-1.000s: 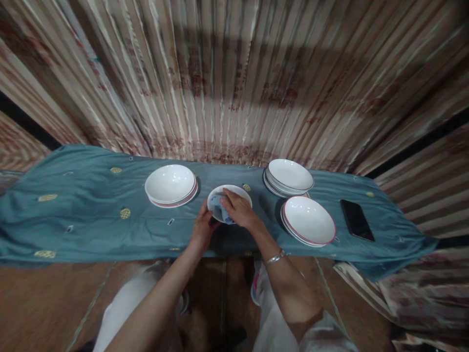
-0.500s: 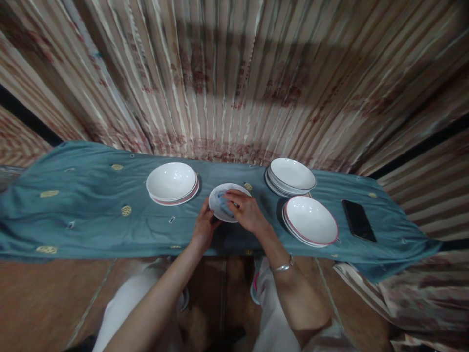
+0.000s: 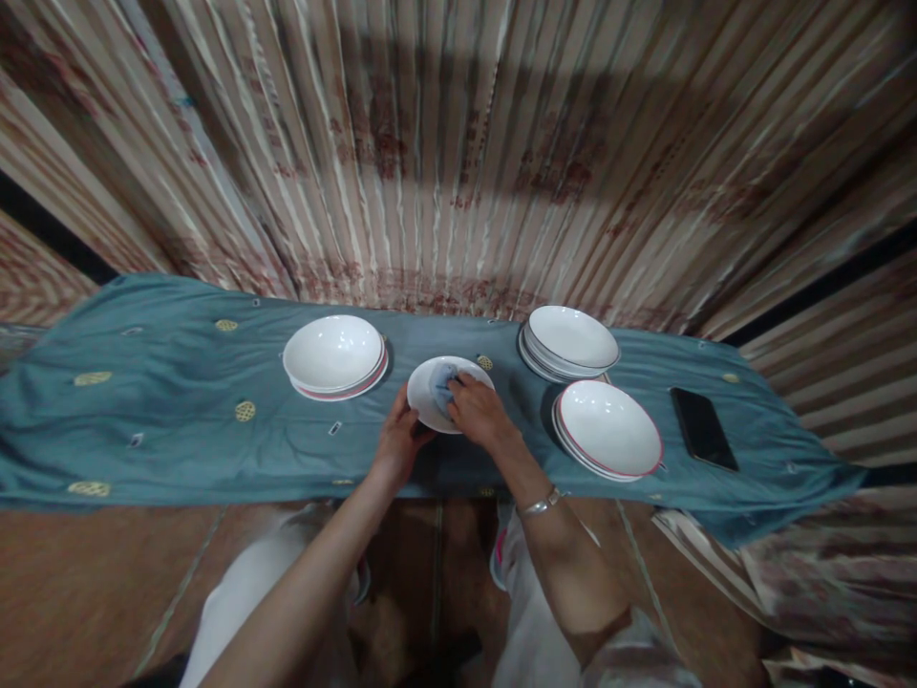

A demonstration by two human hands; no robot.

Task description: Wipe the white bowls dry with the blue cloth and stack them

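Observation:
A small white bowl is held over the middle of the cloth-covered table. My left hand grips its near left rim, thumb on top and the other fingers underneath. Inside the bowl, my right hand is closed on a pale blue cloth and presses it against the inner surface. The right fingertips are partly hidden by the hand and the cloth. A silver bracelet circles the right wrist.
A stack of white bowls stands to the left. On the right are a dark-rimmed stack and, nearer, a red-rimmed stack. A black phone lies farther right. The teal tablecloth reaches a curtain behind.
My right hand has turned and shifted slightly within the bowl, and more of the blue cloth shows. My left hand keeps its hold on the rim.

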